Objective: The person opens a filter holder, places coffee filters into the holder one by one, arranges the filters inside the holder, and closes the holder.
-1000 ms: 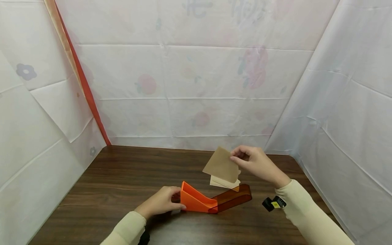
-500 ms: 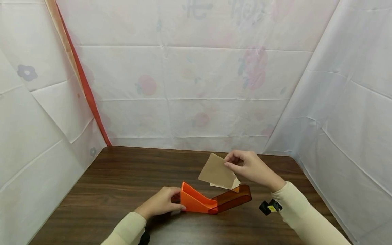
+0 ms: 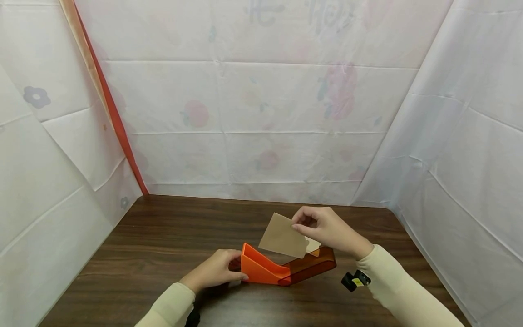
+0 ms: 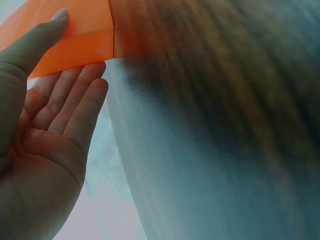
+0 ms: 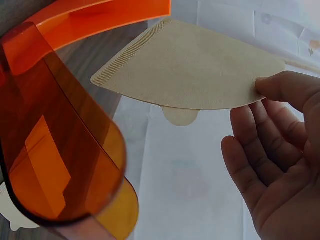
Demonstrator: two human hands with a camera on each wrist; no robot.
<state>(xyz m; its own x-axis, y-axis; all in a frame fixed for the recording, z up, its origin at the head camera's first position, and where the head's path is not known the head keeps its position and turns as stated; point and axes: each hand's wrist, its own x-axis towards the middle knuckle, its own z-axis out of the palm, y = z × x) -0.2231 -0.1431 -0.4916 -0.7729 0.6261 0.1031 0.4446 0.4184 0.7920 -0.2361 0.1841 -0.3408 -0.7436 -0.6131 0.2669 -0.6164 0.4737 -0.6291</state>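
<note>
At a dark wood-grain table (image 3: 184, 227), pinches a tan paper filter (image 3: 283, 236) between thumb and fingers of the right hand (image 3: 333, 231), aloft just beyond an orange holder (image 3: 259, 271). With the left hand (image 3: 214, 270), grips the holder's tall end lightly, laying the thumb nearly straight along one face and hiding some fingertips behind it. Shows only part of the holder in both wrist views, cut off by the frame edge. Blocks from sight, with filter and right hand, most of some pale paper (image 3: 313, 245) lying beyond a translucent amber lid (image 3: 312, 267). Wears a black device on each wrist, losing the left device (image 3: 193, 316) to shadow and the bottom edge. Holds the filter tilted, aiming its crimped edge (image 5: 131, 52) toward the holder; in the right wrist view, stretches it lengthwise from grip to crimped end. Cannot tell its full outline, foreshortened as seen, nor whether it touches the holder. Steadies the holder with its long axis running left to right, pointing the low nose right, toward the lid.
</note>
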